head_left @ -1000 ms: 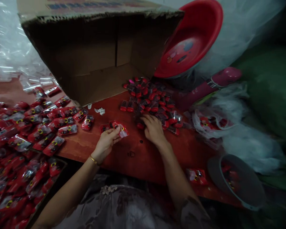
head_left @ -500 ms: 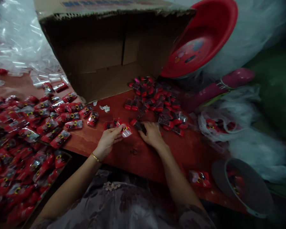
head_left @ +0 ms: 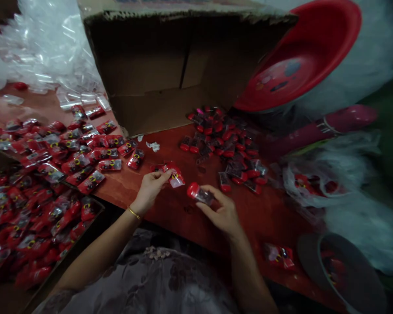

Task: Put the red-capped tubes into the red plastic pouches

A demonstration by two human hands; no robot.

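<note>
My left hand (head_left: pixel 150 188) pinches the edge of a flat red printed plastic wrapper (head_left: pixel 177 176) just above the table. In my right hand (head_left: pixel 224 216) is a small clear bottle with a red cap (head_left: pixel 199 195), gripped by thumb and fingers, its cap turned toward the wrapper. The two hands are apart, and the bottle does not touch the wrapper. Beyond the right hand lies a pile of similar red-capped bottles (head_left: pixel 227 144). To the left, many bottles in red printed wrappers (head_left: pixel 108 164) are spread over the table.
A cardboard box (head_left: pixel 144 111) lies with its open side toward me. Behind it leans a red basin (head_left: pixel 327 61). A carton of wrapped bottles (head_left: pixel 36 226) sits at lower left. On the right are a pink flask (head_left: pixel 350 120), a plastic bag (head_left: pixel 301 196) and a grey tub (head_left: pixel 306 253).
My right hand has lifted a bottle off the table and drawn it nearer to me. My left hand still pinches the wrapper. The view has shifted slightly.
</note>
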